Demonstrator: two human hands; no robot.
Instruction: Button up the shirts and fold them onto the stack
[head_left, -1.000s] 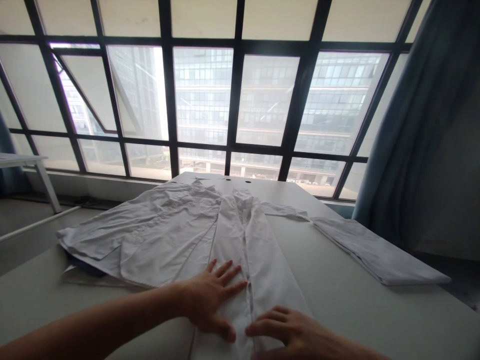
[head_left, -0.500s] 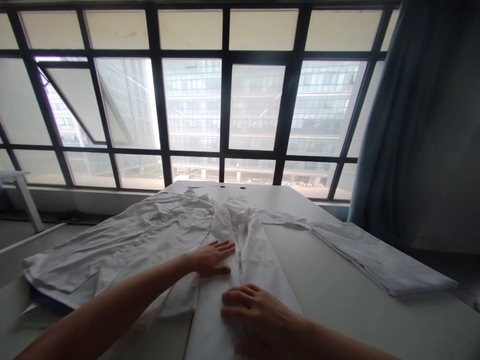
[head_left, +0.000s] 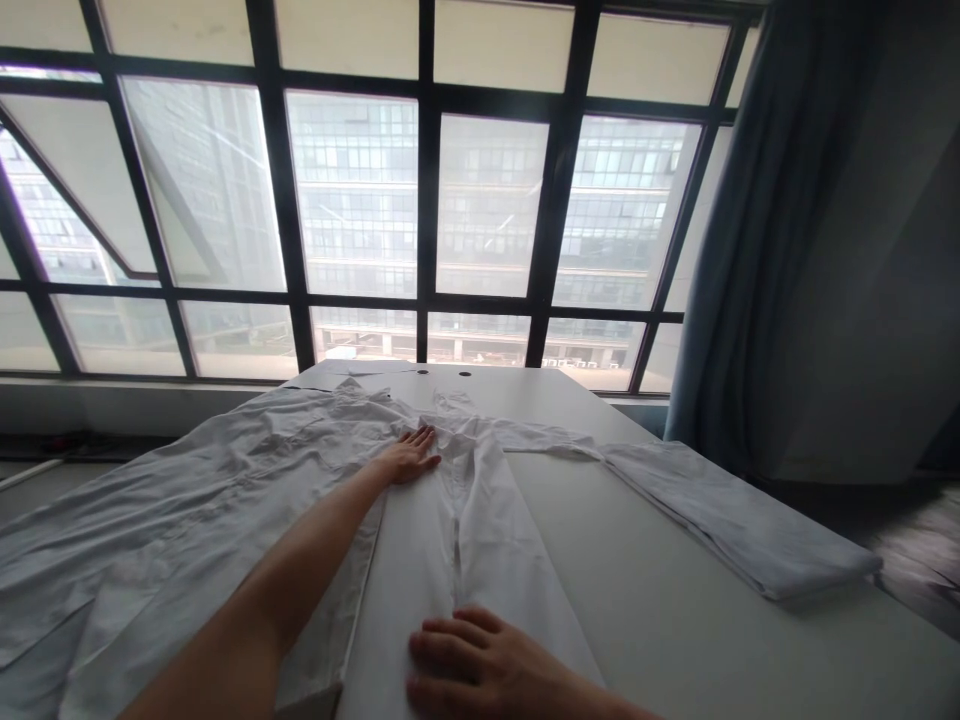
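1 white coat (head_left: 495, 560), flat left hand (head_left: 409, 457), flat right hand (head_left: 480, 662)

The head camera faces forward and down, close over the shirt (head_left: 495, 540) on the surface (head_left: 652, 570), toward the window (head_left: 352, 190).

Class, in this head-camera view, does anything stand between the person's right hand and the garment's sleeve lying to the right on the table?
Nothing visible stands in the way: the right hand lies flat on the white garment, and only bare tabletop separates it from the sleeve. The left hand rests farther up, away from that path.
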